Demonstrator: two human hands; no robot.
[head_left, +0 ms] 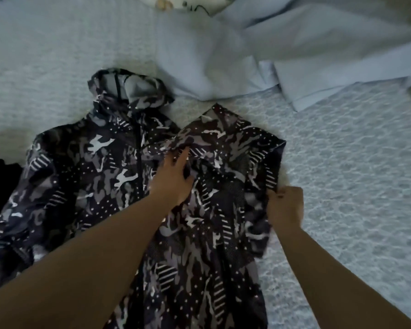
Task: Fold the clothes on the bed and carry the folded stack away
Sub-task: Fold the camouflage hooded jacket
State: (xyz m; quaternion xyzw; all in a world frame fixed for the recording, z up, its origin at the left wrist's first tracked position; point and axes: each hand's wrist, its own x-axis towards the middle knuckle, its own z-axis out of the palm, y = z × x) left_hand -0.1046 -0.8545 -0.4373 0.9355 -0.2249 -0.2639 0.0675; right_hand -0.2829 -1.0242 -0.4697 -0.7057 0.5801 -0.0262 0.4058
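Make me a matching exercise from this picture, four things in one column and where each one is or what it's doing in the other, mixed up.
1. dark camouflage-print hooded jacket
2. left hand
3. right hand
4. pale blue crumpled sheet

A. pinches the jacket's right edge
B. bunched beyond the hood
C. spread on the bed
D. rests flat on the jacket's middle

Pairs: 1-C, 2-D, 3-A, 4-B

Single head view, looking forward and steeply down, close over bed [342, 162]
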